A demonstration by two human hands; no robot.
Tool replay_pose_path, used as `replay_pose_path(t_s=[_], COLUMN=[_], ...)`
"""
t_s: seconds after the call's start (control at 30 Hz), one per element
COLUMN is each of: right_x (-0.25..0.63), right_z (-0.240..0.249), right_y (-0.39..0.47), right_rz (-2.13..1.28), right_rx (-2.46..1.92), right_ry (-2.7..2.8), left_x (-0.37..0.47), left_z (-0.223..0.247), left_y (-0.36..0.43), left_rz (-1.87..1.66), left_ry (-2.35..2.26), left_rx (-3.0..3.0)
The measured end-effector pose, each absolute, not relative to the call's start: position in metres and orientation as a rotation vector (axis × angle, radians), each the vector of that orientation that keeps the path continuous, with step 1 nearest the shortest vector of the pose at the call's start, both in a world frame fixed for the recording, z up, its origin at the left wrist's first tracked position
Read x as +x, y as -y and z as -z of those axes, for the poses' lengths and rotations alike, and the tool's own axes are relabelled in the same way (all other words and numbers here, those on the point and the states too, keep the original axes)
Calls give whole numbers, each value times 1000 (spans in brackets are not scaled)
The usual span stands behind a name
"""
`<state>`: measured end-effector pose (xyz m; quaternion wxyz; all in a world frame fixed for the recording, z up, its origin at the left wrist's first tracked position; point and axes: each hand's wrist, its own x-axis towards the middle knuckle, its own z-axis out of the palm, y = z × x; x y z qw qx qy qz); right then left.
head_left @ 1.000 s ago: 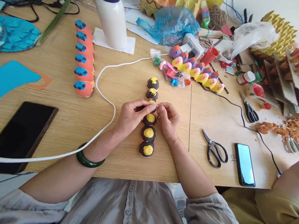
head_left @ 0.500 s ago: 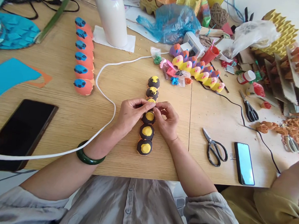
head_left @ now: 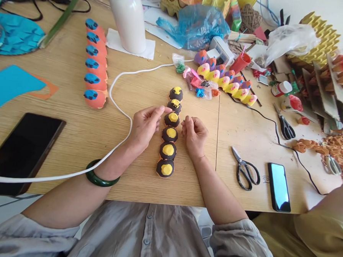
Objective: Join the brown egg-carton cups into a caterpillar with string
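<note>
A row of black domes with yellow tops runs away from me on the wooden table. The two farthest domes carry small dark marks on their yellow. My left hand is just left of the row, thumb and forefinger pinched near the second and third domes; whatever they hold, if anything, is too small to make out. To the right of the row, my right hand has its fingers curled with the thumb pressed on them, and their contents cannot be made out either.
An orange row with blue tops, a white cable and a dark tablet lie left. Scissors and a phone lie right, near a person's arm. A white bottle and yellow-pink row stand farther back.
My hands have parted from over the third dome, the left moving left and slightly up, the right slightly right. That dome's yellow top now shows fully.
</note>
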<state>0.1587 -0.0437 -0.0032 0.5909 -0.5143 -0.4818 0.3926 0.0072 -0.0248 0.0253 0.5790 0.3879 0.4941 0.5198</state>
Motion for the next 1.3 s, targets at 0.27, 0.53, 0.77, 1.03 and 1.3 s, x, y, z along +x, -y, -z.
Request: replay_pose_path(t_s=[0.27,0.53,0.77,1.03,1.3], right_x=[158,160,162,162,164], right_z=[2,3,4,2,1], right_y=[43,39,36,37,43], right_rz=[-953,-952,-972,-993,-982], right_rx=[-1244,-1279,-1266,-1260,-1258], right_ry=[1048,1011,950,919,1018], left_x=[5,-1,-3,-3,6], left_z=[-26,-30,-30,-32,-33], left_y=[21,15,20,26,36], left_rz=[-1302,-1360,-1141,-1125,-1020], left_ry=[-1218,-1223,-1250,-1293,-1148], left_rx=[922,905,1244,1465,1504])
